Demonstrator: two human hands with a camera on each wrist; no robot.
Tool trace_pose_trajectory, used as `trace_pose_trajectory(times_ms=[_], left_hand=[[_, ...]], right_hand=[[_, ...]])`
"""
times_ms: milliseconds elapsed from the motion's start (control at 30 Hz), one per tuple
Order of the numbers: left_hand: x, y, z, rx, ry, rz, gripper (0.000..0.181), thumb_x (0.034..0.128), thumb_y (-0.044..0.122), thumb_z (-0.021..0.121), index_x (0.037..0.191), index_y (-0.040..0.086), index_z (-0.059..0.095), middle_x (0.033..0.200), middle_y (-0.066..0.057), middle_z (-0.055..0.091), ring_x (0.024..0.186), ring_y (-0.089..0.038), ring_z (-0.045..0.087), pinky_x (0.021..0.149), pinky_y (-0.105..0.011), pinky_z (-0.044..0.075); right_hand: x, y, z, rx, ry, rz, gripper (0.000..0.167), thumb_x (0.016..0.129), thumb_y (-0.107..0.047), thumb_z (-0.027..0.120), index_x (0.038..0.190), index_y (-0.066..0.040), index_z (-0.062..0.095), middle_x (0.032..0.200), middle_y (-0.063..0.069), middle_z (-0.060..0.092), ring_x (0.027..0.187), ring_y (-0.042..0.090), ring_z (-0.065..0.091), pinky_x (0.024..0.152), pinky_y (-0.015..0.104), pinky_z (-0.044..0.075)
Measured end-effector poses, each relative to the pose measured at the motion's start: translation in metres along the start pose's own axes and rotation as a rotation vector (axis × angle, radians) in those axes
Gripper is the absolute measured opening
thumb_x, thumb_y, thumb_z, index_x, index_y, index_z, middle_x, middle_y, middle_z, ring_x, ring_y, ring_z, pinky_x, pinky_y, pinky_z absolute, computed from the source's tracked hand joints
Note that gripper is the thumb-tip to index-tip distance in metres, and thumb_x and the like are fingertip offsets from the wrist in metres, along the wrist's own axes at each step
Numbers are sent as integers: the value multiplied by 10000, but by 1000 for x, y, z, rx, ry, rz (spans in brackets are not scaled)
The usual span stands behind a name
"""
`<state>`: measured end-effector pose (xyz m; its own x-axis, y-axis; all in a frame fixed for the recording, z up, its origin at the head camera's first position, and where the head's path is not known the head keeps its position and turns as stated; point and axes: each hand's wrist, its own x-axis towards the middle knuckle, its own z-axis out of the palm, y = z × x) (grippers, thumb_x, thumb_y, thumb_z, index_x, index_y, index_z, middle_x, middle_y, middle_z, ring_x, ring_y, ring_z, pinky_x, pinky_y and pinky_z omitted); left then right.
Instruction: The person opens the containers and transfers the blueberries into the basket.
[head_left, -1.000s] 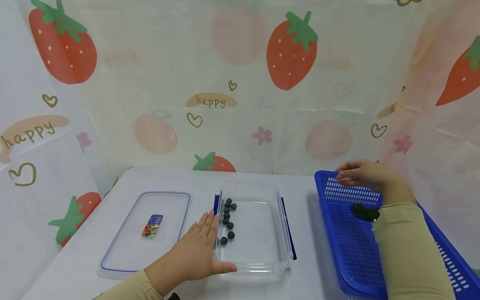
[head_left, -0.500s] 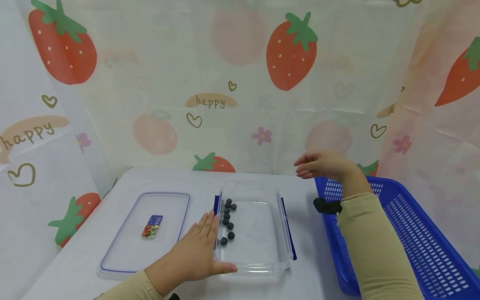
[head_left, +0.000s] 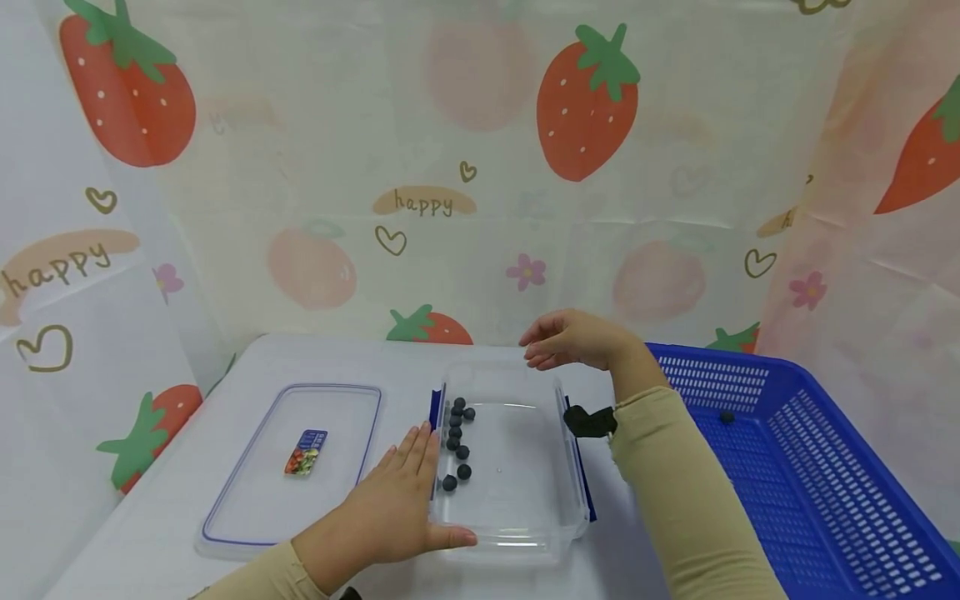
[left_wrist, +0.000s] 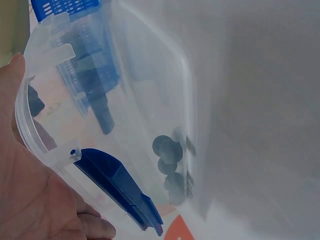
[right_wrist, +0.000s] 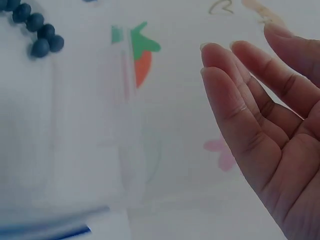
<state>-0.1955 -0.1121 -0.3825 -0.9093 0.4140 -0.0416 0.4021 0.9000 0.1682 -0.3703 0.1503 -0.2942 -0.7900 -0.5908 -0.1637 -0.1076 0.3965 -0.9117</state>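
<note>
"So, what are you seeing from your end?"

"On my remote feed, the left hand is resting against the left side of the clear plastic container, its fingers lying straight and its thumb stretching across the near end. It's touching flat, not gripping."

"And the right hand?"

"It's hovering above the container's far right corner. Its fingers are bending loosely with gaps between them, and I'm seeing them holding nothing in the right wrist view."

"Where are the dark blue-black balls sitting?"

"They're lining the inside of the container's left wall, some touching, some lying just apart (I'm counting about nine, though a few are overlapping). A small dark lump, too small for me to identify, is lying in the blue perforated basket to the right."

"What else are you getting?"

"A blue-edged clear lid is lying on the white table left of the container, showing a colourful label. A dark blue latch is hanging outward beside the left hand."
</note>
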Motion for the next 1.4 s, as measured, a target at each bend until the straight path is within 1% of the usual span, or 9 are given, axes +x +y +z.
trace_pose_trajectory(times_ms=[100, 200, 300, 400, 633, 833, 1067, 1167, 1400], left_hand=[[1, -1, 2, 0, 1, -5, 1256, 609, 904, 298, 1450, -14, 128, 1515, -186, 60, 1389, -318, 49, 1077, -508, 169], [1, -1, 2, -3, 4, -7, 1240, 621, 889, 336, 1451, -10, 131, 1516, -185, 60, 1389, -316, 45, 1077, -510, 169], [0, -1, 2, -11, 10, 0, 1223, 640, 869, 371, 1448, -18, 136, 1513, -195, 64, 1388, -325, 53, 1073, -516, 175], [0, -1, 2, -9, 11, 6, 1234, 632, 880, 348, 1447, -22, 133, 1512, -198, 67, 1387, -327, 58, 1072, -515, 180], [1, 0, 1, -7, -6, -2, 1269, 591, 913, 287, 1451, -7, 132, 1516, -182, 70, 1388, -316, 58, 1073, -507, 183], [0, -1, -1, -9, -8, 4, 1265, 602, 910, 277, 1448, -20, 133, 1511, -198, 73, 1386, -326, 65, 1071, -507, 191], [0, 0, -2, -12, -10, 9, 1269, 602, 911, 275, 1446, -26, 130, 1509, -201, 72, 1383, -329, 72, 1072, -503, 192], [0, -1, -1, -14, -10, 14, 1272, 600, 911, 277, 1446, -26, 124, 1509, -203, 75, 1382, -332, 77, 1071, -503, 197], [0, -2, -1, -26, -10, 25, 1269, 608, 906, 283, 1446, -31, 110, 1505, -212, 81, 1380, -336, 85, 1069, -496, 208]], right_hand=[[10, -1, 13, 3, -13, 11, 211, 862, -52, 614, 1060, 21, 601, 1069, 263, 571, 948, 314, 614, 825, 374, 505], [20, 0, 24, 2, -24, 18, 201, 857, -57, 622, 1046, 11, 612, 1028, 209, 604, 930, 301, 624, 815, 364, 510], [29, 2, 33, 8, -32, 23, 189, 860, -67, 620, 1035, 5, 620, 1016, 197, 614, 907, 287, 634, 808, 361, 513], [37, 8, 42, 35, -28, 44, 180, 858, -69, 623, 1021, 7, 624, 1019, 208, 616, 906, 306, 633, 796, 360, 517], [57, 25, 58, 65, 29, 170, 158, 852, -71, 631, 987, 10, 645, 1084, 237, 601, 949, 333, 620, 774, 343, 525], [71, 34, 72, 47, 13, 221, 267, 861, -65, 611, 1089, 74, 601, 1013, 202, 616, 875, 284, 642, 775, 350, 525], [77, 44, 80, -14, -13, 285, 212, 869, -78, 601, 1057, 17, 626, 1044, 172, 617, 906, 284, 626, 783, 354, 521], [78, 48, 82, -43, -22, 294, 192, 878, -69, 581, 1045, 14, 627, 1040, 151, 622, 907, 266, 622, 795, 366, 515], [81, 53, 87, -76, 6, 299, 166, 868, -56, 588, 1004, 13, 652, 998, 124, 644, 885, 236, 625, 801, 357, 513]])
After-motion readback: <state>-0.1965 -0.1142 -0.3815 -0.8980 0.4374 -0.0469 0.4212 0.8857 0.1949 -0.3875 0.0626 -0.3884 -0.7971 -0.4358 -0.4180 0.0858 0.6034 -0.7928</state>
